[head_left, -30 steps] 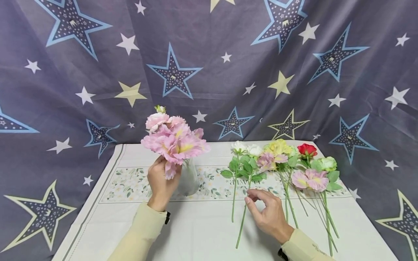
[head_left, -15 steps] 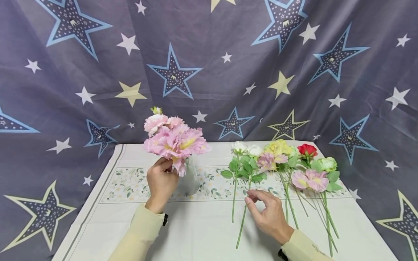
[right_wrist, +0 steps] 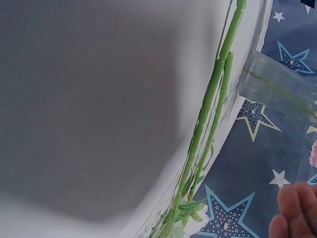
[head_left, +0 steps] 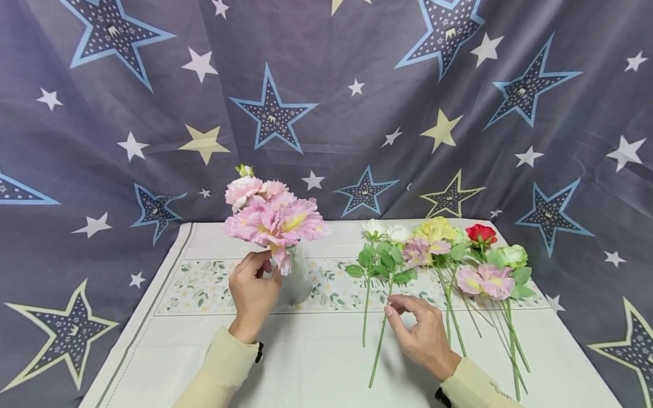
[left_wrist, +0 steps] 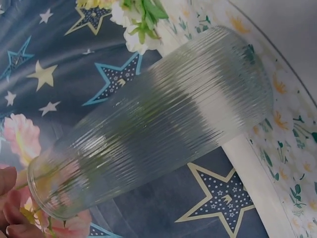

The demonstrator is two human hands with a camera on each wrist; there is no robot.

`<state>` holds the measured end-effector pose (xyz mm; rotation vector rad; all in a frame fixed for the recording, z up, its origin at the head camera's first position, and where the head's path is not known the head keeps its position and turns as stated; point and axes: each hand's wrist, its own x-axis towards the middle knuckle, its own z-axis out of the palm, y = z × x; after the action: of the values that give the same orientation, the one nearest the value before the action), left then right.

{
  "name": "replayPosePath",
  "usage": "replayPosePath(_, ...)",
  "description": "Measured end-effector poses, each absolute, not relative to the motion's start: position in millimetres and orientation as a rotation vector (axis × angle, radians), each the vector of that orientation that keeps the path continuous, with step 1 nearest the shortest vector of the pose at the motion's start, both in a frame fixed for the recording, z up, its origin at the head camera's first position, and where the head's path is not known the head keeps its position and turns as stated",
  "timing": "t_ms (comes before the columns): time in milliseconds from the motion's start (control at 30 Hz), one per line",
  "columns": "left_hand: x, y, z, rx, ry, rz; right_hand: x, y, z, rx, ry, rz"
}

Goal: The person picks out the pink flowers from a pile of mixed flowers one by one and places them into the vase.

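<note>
In the head view, my left hand [head_left: 255, 289] is beside the vase mouth, thumb and forefinger apart just under large pink-and-yellow petals [head_left: 275, 224]. Its fingertips [left_wrist: 7, 179] reach the rim of the ribbed glass vase [left_wrist: 163, 119] in the left wrist view, close to a thin stem. Smaller pink blooms [head_left: 245, 191] rise behind the big one, and a green stem [right_wrist: 270, 85] shows inside the glass in the right wrist view. Loosely curled, my right hand [head_left: 420, 334] stays low over the table, fingertips right at the stem of a white rose [head_left: 398, 234].
Several artificial flowers lie at the right: another white rose [head_left: 373, 228], a yellow flower [head_left: 435, 229], a red rose [head_left: 480, 233], a pale green rose [head_left: 512, 256] and a pink iris-like flower [head_left: 484, 281]. A flower-print strip crosses the white tablecloth [head_left: 316, 357]. A star-patterned curtain [head_left: 326, 85] stands behind.
The pink flowers shifted slightly right and then stayed put. My left thumb and forefinger have parted a little beneath the petals. My right hand has hardly moved.
</note>
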<state>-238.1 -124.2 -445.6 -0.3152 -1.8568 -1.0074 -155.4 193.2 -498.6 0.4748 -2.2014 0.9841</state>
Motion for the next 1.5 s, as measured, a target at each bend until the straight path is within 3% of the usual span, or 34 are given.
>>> replayPosePath(1500, -199, -89, -486, -0.544, -2.392, -0.846, -156, 221, -498, 0.324, -2.309, 0.838)
